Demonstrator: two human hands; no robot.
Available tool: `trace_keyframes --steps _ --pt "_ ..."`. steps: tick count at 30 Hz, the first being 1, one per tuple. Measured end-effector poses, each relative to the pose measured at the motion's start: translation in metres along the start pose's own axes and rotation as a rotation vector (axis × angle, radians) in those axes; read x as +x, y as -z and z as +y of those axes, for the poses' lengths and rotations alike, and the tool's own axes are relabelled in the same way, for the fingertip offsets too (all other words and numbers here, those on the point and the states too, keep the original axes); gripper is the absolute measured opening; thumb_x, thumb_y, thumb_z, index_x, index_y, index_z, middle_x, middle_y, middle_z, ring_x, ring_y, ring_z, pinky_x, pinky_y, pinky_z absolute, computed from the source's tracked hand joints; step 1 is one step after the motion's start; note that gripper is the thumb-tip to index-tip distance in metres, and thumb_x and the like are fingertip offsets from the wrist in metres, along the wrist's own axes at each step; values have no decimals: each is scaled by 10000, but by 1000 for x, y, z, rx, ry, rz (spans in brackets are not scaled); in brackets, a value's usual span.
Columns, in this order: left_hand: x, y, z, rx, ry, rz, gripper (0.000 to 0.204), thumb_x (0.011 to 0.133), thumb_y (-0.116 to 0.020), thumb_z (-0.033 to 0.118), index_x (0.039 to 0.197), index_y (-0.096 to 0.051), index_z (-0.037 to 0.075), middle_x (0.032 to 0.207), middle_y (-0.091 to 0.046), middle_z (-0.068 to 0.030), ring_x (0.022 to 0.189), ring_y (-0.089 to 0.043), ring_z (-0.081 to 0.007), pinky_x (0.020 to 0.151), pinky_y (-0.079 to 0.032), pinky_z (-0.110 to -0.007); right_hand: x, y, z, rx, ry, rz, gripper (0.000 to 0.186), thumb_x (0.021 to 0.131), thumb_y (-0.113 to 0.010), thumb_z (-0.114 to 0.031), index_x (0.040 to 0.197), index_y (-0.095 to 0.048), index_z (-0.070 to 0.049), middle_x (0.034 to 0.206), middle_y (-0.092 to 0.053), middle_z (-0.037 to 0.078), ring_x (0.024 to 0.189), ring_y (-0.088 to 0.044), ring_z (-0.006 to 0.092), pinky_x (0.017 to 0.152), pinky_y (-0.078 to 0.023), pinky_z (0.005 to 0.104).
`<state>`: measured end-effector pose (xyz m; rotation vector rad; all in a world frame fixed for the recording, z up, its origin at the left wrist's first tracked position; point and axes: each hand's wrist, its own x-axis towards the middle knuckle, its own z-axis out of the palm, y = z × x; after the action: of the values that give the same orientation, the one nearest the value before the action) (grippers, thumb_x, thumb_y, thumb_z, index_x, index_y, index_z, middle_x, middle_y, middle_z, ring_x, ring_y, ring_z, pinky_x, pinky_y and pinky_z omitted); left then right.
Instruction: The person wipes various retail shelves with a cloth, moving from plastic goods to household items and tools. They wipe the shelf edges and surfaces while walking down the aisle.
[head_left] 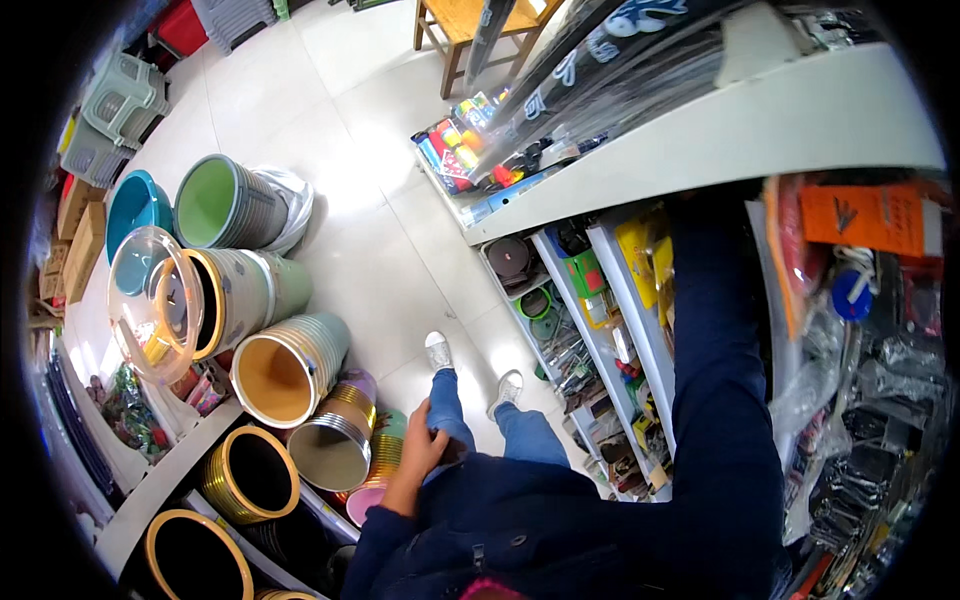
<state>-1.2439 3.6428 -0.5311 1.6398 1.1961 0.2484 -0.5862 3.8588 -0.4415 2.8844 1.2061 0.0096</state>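
My left hand (424, 448) hangs low by my left thigh, its fingers curled. A dark patch shows beside the fingers, but I cannot make out what it is. A stack of silver-rimmed bins (330, 452) lies just left of that hand. On the right, my right arm in a dark blue sleeve (722, 370) reaches far into the shelving. The right hand itself is hidden inside, beneath the upper shelf board (720, 150). Close to that sleeve are yellow packages (640, 262) and an orange packet (868, 222).
Nested bins (280, 370) and a clear plastic tub (155, 300) crowd the left. Tiered shelves (575, 290) of small goods line the right, with packaged metal tools (870, 440) at the far right. A wooden chair (470, 30) stands ahead on the tiled floor (350, 160).
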Motion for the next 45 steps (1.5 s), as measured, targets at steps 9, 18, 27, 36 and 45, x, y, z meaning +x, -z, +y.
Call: trace_keyframes --steps 9,18,27,36,45 --pt "56 21 89 -244 31 -122 632 797 -582 80 1386 -359 26 1228 -497 -213 764 -626 -242 707 -515 -345 -116 32 -32 485 -13 341 345 930 -503 -157 1214 -534 37 1174 -593 179 1033 -576 264 925 -450 347" --pt "65 16 122 -194 -20 -345 591 795 -616 110 1341 -415 10 1185 -570 -213 890 -625 -242 794 -508 -346 -341 100 -67 2236 -496 -499 352 959 -433 -203 1211 -539 18 1168 -611 154 1028 -622 272 908 -507 414" --pt "70 4 165 -259 -63 -496 400 786 -610 140 1151 -591 -21 1175 -619 -181 1118 -564 -330 962 -434 -375 -422 80 -75 1696 -287 -815 412 943 -537 -310 1171 -550 33 1095 -629 116 991 -610 196 879 -497 344" --pt "15 -60 110 139 -302 -547 298 805 -597 209 1027 -617 12 961 -633 -248 885 -604 -415 745 -498 -471 -483 39 -62 1055 326 -852 532 876 -649 -307 1249 -477 32 1156 -584 110 1069 -529 157 938 -423 302" --pt "-76 -82 39 -270 63 -322 592 797 -631 95 1349 -425 39 1132 -571 -148 780 -571 -210 714 -478 -316 -388 -164 26 925 8 -251 456 823 -649 -305 1102 -557 43 968 -655 193 881 -640 322 767 -495 410"
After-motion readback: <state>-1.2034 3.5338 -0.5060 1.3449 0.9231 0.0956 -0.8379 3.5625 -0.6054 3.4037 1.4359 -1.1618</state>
